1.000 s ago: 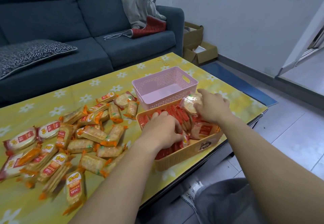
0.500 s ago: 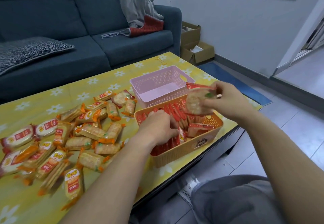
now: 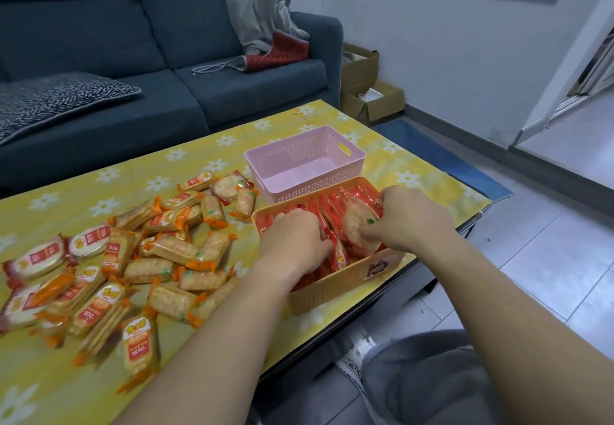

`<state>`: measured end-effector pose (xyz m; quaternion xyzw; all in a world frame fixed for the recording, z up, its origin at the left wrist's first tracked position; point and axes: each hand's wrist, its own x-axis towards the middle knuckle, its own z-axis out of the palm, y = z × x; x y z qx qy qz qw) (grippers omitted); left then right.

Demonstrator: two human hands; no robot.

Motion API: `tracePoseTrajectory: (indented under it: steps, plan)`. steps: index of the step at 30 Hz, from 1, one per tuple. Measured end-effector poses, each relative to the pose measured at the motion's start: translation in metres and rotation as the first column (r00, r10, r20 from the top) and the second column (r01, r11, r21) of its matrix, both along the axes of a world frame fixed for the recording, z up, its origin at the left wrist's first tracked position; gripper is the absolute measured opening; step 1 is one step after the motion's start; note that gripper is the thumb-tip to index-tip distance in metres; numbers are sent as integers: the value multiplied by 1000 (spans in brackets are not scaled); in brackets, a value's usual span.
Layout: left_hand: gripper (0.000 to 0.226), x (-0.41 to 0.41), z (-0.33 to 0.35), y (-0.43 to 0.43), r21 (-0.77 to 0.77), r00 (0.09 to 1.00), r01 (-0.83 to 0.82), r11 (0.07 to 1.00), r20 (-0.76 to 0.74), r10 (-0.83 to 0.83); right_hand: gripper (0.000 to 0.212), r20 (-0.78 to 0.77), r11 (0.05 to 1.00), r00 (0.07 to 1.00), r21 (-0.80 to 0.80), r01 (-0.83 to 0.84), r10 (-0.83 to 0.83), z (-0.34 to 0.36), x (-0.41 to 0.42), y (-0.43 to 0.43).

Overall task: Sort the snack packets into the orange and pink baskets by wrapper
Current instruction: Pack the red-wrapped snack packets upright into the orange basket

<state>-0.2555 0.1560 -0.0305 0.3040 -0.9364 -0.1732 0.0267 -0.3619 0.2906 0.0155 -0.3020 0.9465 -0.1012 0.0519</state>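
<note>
Both hands were down in the orange basket (image 3: 335, 288), at the table's near right edge. Right hand (image 3: 410, 216) had its fingers pinched closed on a round red-wrapped packet (image 3: 359, 229), tilted among the red packets (image 3: 332, 206) standing in rows. Left hand (image 3: 294, 236) lay knuckles-up, fingers curled into those rows; whether it gripped anything could not be told. Pink basket (image 3: 347, 167) stood just behind. Orange-wrapped packets (image 3: 166, 248) lay heaped to the left on the yellow flowered cloth (image 3: 83, 192).

"151G" upside down on orange-wrapped packet (image 3: 139, 345); same number on neighbouring packet (image 3: 94, 311).
</note>
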Motion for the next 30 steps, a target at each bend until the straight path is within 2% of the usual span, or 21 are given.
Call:
tracePoseTrajectory:
  steps: [3, 5, 8, 12, 16, 19, 21, 24, 25, 27, 30]
  plan:
    - [37, -5, 0, 17, -154, 999, -30, 988, 20, 33, 34, -2, 995, 1000, 93, -24, 24, -6, 3, -2]
    - [44, -8, -1, 22, -162, 999, -39, 986, 22, 44, 36, -46, 989, 997, 137, -61, 67, -11, 10, -7]
    - [42, -10, -3, 18, -149, 999, -20, 989, 41, 26, 27, -108, 976, 980, 157, -149, 167, -20, 20, -17]
    - [40, -8, 1, 5, -6, 997, -74, 997, 11, 74, 26, -6, 971, 979, 129, -202, 204, -21, 17, -20]
    - [49, -6, 9, -5, 119, 992, -129, 984, 16, 128, 44, 144, 979, 968, -6, -205, 203, -18, 3, -12]
    - [49, -5, 9, -3, 155, 989, -148, 977, 29, 145, 48, 160, 983, 970, -25, -183, 184, -24, -6, -12]
    - [46, -6, 7, -1, 158, 989, -139, 978, -27, 145, 48, 134, 983, 976, 28, -179, 174, -32, -3, -18]
    - [15, -7, 10, 5, 85, 984, -20, 996, -174, 35, 37, 97, 972, 979, 137, -190, 178, -38, 4, -29]
    - [21, -7, 10, 6, 55, 983, 44, 998, -181, -33, 34, 146, 971, 972, 126, -201, 182, -38, 2, -31]
    - [31, -4, 10, 8, 59, 983, 152, 987, -116, -144, 30, 249, 980, 952, 53, -194, 175, -34, -9, -29]
    - [26, -3, 7, 8, 39, 983, 182, 983, -12, -181, 20, 199, 990, 974, -106, -92, 112, -23, -30, -11]
